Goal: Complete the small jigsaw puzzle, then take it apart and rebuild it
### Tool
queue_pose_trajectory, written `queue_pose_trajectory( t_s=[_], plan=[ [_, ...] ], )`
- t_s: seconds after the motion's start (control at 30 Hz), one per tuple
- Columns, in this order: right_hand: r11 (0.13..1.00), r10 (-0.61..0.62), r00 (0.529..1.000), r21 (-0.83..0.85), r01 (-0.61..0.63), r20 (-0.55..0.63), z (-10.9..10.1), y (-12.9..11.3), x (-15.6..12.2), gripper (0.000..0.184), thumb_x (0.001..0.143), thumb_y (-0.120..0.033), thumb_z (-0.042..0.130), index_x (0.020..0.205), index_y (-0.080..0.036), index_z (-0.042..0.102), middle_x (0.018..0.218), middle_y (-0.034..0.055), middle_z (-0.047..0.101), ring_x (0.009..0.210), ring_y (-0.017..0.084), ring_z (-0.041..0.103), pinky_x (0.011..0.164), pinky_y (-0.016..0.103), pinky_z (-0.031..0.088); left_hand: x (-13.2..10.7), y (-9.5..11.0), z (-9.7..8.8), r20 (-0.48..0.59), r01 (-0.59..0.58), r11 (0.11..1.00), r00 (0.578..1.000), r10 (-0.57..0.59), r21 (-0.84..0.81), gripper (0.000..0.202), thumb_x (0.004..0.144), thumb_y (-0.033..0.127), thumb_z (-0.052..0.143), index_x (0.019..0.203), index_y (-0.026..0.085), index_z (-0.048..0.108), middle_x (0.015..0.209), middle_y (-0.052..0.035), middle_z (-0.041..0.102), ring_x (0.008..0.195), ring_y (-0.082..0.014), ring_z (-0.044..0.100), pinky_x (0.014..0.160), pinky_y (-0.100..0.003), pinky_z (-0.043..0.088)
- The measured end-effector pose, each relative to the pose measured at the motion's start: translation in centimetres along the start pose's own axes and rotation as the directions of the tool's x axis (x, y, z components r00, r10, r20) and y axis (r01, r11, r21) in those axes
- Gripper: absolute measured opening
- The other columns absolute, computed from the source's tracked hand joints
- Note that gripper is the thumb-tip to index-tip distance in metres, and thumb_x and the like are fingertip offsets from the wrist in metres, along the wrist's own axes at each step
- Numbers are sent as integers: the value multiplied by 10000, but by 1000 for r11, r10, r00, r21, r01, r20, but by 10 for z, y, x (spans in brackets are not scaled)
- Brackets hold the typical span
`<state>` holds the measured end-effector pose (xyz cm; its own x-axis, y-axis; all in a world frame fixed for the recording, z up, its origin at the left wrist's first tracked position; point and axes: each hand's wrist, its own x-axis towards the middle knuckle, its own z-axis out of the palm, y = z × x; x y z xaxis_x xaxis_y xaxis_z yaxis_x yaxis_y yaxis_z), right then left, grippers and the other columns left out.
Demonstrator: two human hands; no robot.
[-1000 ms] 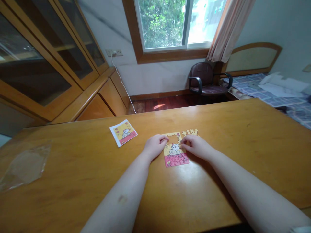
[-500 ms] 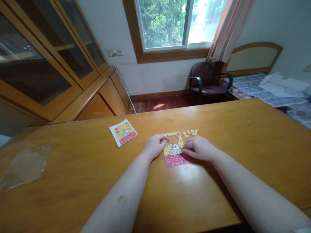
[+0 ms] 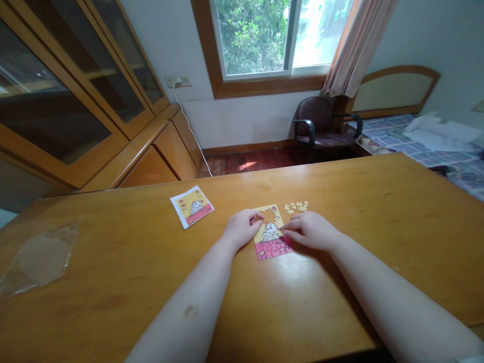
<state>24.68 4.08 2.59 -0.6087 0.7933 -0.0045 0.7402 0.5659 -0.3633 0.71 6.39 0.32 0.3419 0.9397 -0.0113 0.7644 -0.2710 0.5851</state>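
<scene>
A partly assembled jigsaw puzzle (image 3: 274,248), yellow above and pink below with a white cartoon animal, lies flat on the wooden table. Bare wood shows through a gap in its upper part. My left hand (image 3: 242,229) rests at its left edge, fingers curled against the side. At the opposite edge, my right hand (image 3: 309,231) has bent fingers pressed to the puzzle; whether a loose piece is under them is hidden. Several loose yellow puzzle pieces (image 3: 297,206) lie just beyond my right hand.
A picture card (image 3: 192,205) with the same design lies left of the puzzle. Farther left is a clear plastic bag (image 3: 40,259). The wooden table (image 3: 132,242) ends at a far edge, with a chair (image 3: 319,123) beyond it and a glass-door cabinet (image 3: 121,121) at left.
The puzzle's upper right part has shifted slightly left, and its frame around the gap looks narrower. My hands have barely moved; the loose pieces and card stay put.
</scene>
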Motion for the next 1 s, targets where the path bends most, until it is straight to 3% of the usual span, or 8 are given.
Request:
queue_pose_trajectory(
  t_s=[0.13, 0.23, 0.4, 0.57, 0.73, 1.0],
  plan=[
    [1000, 16, 1000, 1, -16, 15, -1, -1, 0, 344, 918, -442, 477, 1053, -265, 739, 859, 53, 723, 765, 180, 646, 683, 273, 426, -3, 4, 1, -41, -54, 997, 998, 56, 59, 322, 793, 389, 597, 1070, 235, 654, 988, -39, 641, 919, -203, 597, 828, -315, 461],
    [1000, 27, 999, 6, -27, 20, -1, -2, 1, 349, 917, -445, 475, 1063, -264, 735, 889, 54, 726, 785, 183, 649, 700, 277, 433, -5, 6, 3, -87, -79, 991, 992, 89, 111, 495, 754, 444, 645, 1201, 240, 581, 1165, -68, 587, 1097, -250, 536, 964, -382, 416],
    [999, 33, 999, 7, -33, 27, -1, -3, 1, 365, 919, -450, 466, 1070, -250, 732, 899, 66, 727, 795, 186, 650, 720, 277, 437, -8, 8, 6, 10, -126, 978, 992, 126, 167, 792, 654, 551, 720, 1348, 273, 460, 1455, -90, 395, 1325, -314, 353, 1100, -479, 277],
    [999, 38, 999, 1, -38, 37, -1, -5, 1, 386, 922, -458, 454, 1087, -237, 724, 921, 71, 731, 809, 195, 653, 724, 279, 438, -8, 7, 6, 54, -143, 976, 989, 136, 167, 768, 670, 599, 690, 1325, 250, 494, 1410, -100, 460, 1295, -310, 392, 1098, -486, 277],
    [997, 81, 996, -20, -80, 48, -1, -8, 2, 398, 911, -484, 465, 1138, -253, 696, 921, 75, 736, 825, 210, 655, 725, 287, 436, -7, 6, 7, 44, -149, 975, 989, 144, 163, 654, 669, 593, 699, 1213, 250, 580, 1393, -91, 477, 1284, -302, 403, 1088, -475, 293],
    [994, 107, 992, -33, -105, 59, 0, -10, 4, 411, 893, -491, 490, 1207, -281, 651, 866, 64, 735, 799, 210, 656, 670, 274, 419, -6, 6, 8, 41, -144, 979, 989, 140, 142, 623, 659, 571, 721, 1186, 265, 593, 1390, -84, 478, 1282, -300, 406, 1088, -477, 291]
  ],
)
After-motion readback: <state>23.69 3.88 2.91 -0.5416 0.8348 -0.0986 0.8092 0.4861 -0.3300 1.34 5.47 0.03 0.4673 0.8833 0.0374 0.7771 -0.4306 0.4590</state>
